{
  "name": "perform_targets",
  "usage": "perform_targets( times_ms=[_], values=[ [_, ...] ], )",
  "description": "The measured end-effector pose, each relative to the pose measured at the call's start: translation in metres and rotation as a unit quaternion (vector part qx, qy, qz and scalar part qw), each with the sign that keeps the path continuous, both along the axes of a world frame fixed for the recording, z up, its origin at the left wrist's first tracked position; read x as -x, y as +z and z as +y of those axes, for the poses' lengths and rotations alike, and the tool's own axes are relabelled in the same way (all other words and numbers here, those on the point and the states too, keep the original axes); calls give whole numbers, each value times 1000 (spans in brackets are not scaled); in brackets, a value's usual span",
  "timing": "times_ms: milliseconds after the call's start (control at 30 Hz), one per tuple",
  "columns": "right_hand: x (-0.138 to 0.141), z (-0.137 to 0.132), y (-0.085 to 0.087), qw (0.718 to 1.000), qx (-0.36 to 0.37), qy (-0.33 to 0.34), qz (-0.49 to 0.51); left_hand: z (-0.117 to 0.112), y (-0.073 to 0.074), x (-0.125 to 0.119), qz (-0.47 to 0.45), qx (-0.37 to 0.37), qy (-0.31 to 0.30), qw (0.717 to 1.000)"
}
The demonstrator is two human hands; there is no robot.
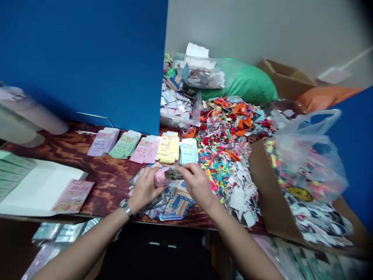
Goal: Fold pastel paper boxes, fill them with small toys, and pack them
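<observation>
My left hand [145, 189], with a watch at its wrist, is closed round a small pink printed box [161, 177]. My right hand [198, 186] pinches a dark, shiny flat packet [174, 174] at the box's right end; whether it is partly inside I cannot make out. Beneath both hands lies a loose pile of printed packets [177, 206], some blue and brown. Just beyond them stands a row of flat folded boxes: purple [101, 143], green [125, 144], pink [145, 149], yellow [168, 147] and light blue [189, 151].
Heaps of small colourful pieces [215, 163] and white cut-outs [243, 194] spread to the right. Beyond them a cardboard box [262, 186] holds a plastic bag [314, 155]. A clear bin [180, 120] stands behind. On the left, a white tray [37, 186] carries a pink printed pouch [74, 196].
</observation>
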State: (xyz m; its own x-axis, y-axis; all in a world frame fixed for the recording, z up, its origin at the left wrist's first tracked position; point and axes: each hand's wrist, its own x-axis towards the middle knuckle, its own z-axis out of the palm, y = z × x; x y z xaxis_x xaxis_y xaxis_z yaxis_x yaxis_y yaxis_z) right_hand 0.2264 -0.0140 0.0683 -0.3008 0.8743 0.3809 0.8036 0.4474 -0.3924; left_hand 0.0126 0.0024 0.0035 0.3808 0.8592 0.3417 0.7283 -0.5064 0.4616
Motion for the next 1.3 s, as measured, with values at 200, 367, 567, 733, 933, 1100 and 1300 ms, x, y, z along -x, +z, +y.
perform_targets(
  times_ms=[200, 367, 567, 733, 933, 1100, 1300],
  values=[
    [19, -16, -19, 1000, -17, 17, 20, -3, -3, -18, -12, 3, -33, 999],
    [-20, -22, -24, 997, 2, -9, 80, 1, -9, -18, -27, 14, -50, 998],
    [-152, -37, -33, 929, 174, -305, -121, 4, -18, -13, -28, 3, -75, 997],
    [-211, -65, -38, 899, 227, -342, -152, 2, -18, -19, -33, 12, -85, 996],
    [-206, -61, -45, 914, 225, -300, -154, 1, -19, -27, -31, 25, -105, 994],
    [-211, -49, -37, 923, 191, -307, -130, 0, -21, -26, -36, 27, -106, 993],
    [-199, -36, -30, 934, 148, -323, -42, -2, -20, -29, -40, 34, -114, 992]
  ],
)
